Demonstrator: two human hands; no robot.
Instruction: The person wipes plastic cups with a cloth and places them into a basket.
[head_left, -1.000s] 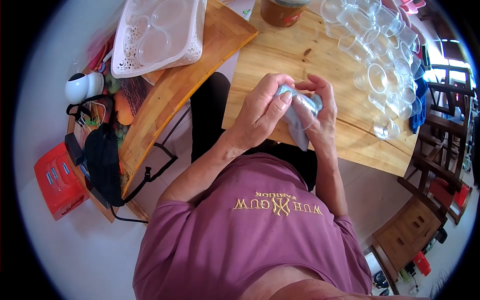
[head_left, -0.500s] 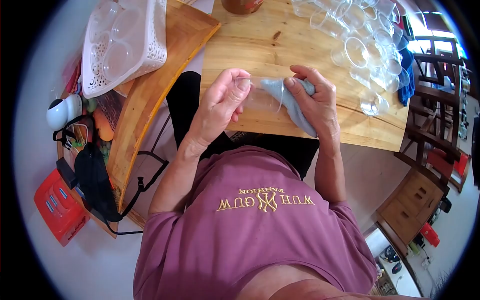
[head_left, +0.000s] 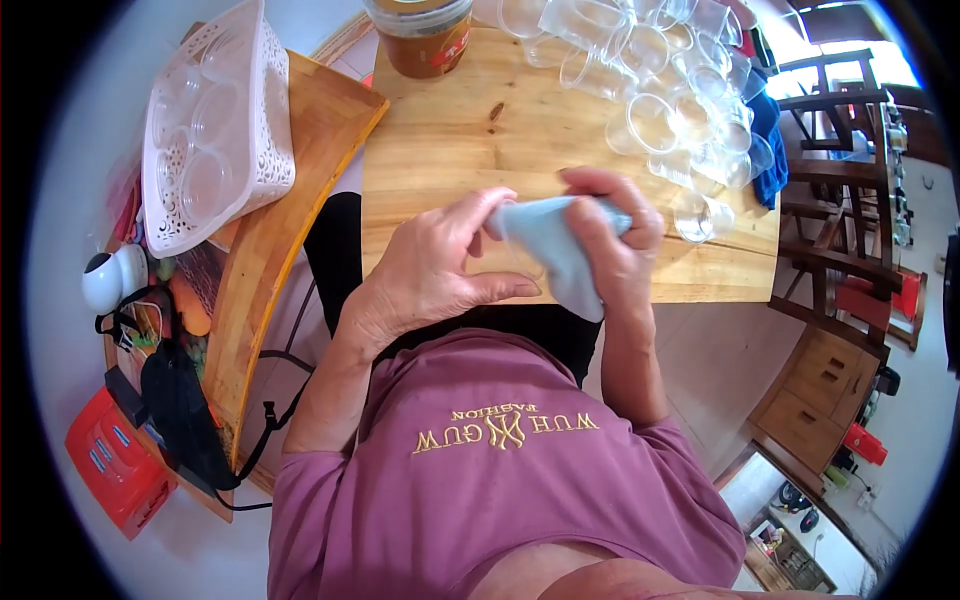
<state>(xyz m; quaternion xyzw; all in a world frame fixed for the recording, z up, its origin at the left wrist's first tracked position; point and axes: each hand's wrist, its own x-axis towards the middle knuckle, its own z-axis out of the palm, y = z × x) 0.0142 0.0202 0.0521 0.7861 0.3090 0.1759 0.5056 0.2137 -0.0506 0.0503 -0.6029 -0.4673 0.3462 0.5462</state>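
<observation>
1. Slipping is the main risk: thin clear plastic cup sits between the hands, near the front edge of the pale wooden table. L hand has thumb and fingers set wide, curved round the cup; blur hides exact contact. A loose hold + a twist from the cloth could prob. pop it out.
2. R hand has thumb and fingers clamped on the soft light-blue cloth, bunched against/into the cup; can't tell how deep. Too much push could dent or split the thin wall.
3. Cloth's lower end hangs nr the lap; might snag or drag.
4. Lone clear cup lies just beside R hand, nr the jumbled heap of clear plastic cups. An elbow or knuckle bump could roll it off.
5. Other stuff: brown tub w/ red label at far edge, dark-blue cloth beside heap, white lattice plastic basket w/ cups on the L.
</observation>
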